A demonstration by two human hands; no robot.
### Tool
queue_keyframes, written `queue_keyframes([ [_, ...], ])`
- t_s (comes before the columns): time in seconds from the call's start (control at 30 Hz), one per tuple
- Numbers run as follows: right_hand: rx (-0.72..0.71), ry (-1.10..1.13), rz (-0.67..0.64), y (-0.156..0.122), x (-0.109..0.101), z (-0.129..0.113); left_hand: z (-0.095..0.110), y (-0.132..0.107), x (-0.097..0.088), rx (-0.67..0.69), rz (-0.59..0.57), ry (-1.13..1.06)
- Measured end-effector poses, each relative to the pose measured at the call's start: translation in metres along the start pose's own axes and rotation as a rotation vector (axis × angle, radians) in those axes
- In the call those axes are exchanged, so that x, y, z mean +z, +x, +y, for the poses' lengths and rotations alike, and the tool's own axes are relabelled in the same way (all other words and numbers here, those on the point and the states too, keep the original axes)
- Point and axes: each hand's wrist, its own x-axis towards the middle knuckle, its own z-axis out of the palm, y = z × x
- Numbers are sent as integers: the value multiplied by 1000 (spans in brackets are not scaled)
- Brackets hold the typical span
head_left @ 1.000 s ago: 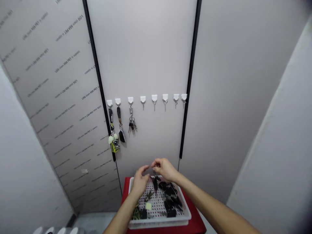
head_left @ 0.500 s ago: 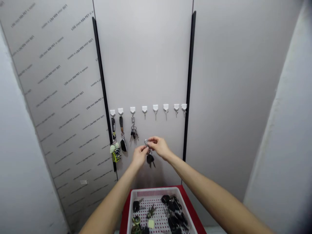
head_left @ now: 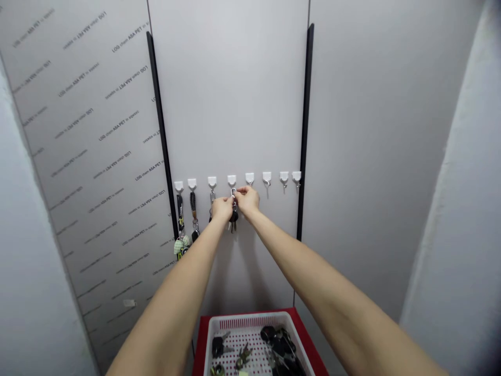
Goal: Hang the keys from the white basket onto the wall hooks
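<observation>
Both my hands pinch one bunch of keys (head_left: 234, 215) by its metal ring, close under a white wall hook (head_left: 231, 180). My left hand (head_left: 222, 208) grips from the left, and my right hand (head_left: 247, 200) from the right. The ring's top is right at the hook; whether it is looped over it I cannot tell. Dark-headed keys dangle below my fingers. Just left of my left hand, another key bunch (head_left: 212, 197) hangs from its hook, mostly covered by that hand.
A black-strapped key fob (head_left: 193, 203) and a key bunch with charms (head_left: 180, 214) hang further left. Several white hooks (head_left: 266, 177) continue rightward. Below, a white perforated basket (head_left: 250, 319) of keys sits on a red surface (head_left: 301, 326). Black vertical strips (head_left: 307, 104) flank the panel.
My two hands have risen from below the row of hooks up to the fourth hook, carrying the bunch of keys. The view has shifted slightly.
</observation>
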Motion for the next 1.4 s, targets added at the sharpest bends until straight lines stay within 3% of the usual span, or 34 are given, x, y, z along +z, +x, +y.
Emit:
queue_keyframes([
  [0.1, -4, -44, -48, -6, -5, 4, -7, -14, -1, -22, -12, 32],
  [0.23, -58, -56, -170, -36, -29, 25, -35, -62, -6, -1, -23, 18],
  [0.37, 2, -113, -498, -98, -65, 75, -80, -128, -1, -74, -226, -26],
  [0.5, 71, -357, -888, -170, -103, 123, -118, -194, 18, -186, -433, 72],
  [0.63, -97, -704, -979, -209, -131, 142, -136, -236, 40, -149, -641, 225],
  [0.77, -214, -904, -1006, -216, -139, 145, -140, -245, 55, 7, -667, 353],
  [0.97, -220, -1027, -1035, -219, -123, 148, -136, -237, 64, 130, -719, 591],
  [1.07, -181, -964, -1068, -217, -120, 149, -137, -236, 55, 119, -718, 643],
  [1.23, -112, -815, -996, -209, -130, 144, -139, -228, 29, 97, -657, 616],
  [1.4, -206, -818, -1249, -218, -136, 131, -136, -224, 18, 61, -669, 650],
])
